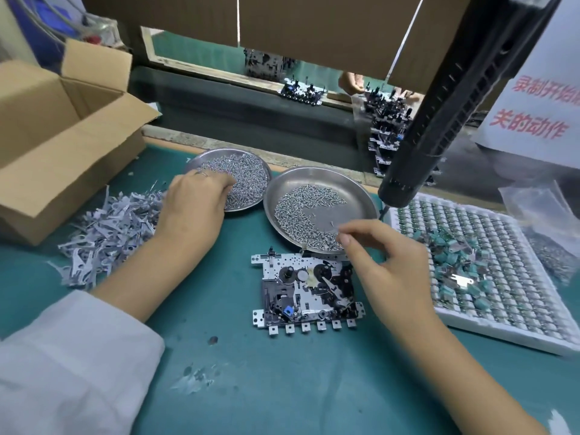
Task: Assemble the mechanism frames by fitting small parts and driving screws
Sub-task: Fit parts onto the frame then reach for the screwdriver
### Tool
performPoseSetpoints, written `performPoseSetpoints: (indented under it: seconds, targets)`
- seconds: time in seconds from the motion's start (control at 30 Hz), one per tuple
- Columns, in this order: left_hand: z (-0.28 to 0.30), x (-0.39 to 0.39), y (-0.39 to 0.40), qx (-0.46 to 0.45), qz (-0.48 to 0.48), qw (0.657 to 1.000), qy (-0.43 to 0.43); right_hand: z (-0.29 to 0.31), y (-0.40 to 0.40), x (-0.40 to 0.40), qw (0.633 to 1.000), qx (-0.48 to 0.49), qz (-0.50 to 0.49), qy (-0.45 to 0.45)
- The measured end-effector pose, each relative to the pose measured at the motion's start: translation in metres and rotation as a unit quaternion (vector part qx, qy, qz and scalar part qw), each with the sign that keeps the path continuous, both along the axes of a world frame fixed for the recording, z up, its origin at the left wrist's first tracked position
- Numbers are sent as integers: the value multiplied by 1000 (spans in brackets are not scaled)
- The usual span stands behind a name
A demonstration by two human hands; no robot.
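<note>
Mechanism frame [309, 293] (one), two screw dishes [364, 196], left hand [196, 199] curled in screws, right hand [381, 255] pinching, contents unclear.

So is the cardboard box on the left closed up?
No, the cardboard box has its flaps folded open, beside the pile of grey metal strips on the green mat.

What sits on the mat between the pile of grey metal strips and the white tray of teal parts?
In the head view, the mechanism frame lies flat on the green mat between the strip pile and the white tray, below the nearer screw dish.
</note>
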State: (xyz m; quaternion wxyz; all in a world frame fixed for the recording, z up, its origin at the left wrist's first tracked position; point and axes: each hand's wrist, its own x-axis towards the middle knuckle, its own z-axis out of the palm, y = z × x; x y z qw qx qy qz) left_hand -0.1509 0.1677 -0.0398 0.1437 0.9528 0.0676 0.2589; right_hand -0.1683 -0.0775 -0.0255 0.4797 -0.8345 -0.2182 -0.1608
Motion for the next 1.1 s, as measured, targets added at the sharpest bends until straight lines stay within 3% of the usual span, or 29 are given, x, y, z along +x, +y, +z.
performPoseSetpoints:
  seconds: [0.13, 0.27, 0.43, 0.57, 0.83, 0.97, 1.1]
  targets:
    - [-1, 0, 0, 7, -11, 1000, -14, 8, 15, 21, 990, -137, -7, 23]
    - [0, -3, -4, -42, -23, 998, -47, 8, 22, 34, 954, -284, -16, 97]
    - [7, -19, -26, -223, -66, 968, -91, 3, 25, 41, 960, -256, -34, 107]
    - [9, -32, -49, -376, -116, 917, -65, -1, 22, 43, 975, -191, -31, 106]
    - [3, -49, -73, -431, -167, 884, -69, 6, 12, 34, 990, 25, -16, 135]
    - [2, -54, -81, -440, -170, 877, -88, 11, 9, 11, 935, 238, 69, 253]
    - [1, -57, -86, -449, -176, 870, -99, 7, 15, -3, 873, 351, 88, 326]
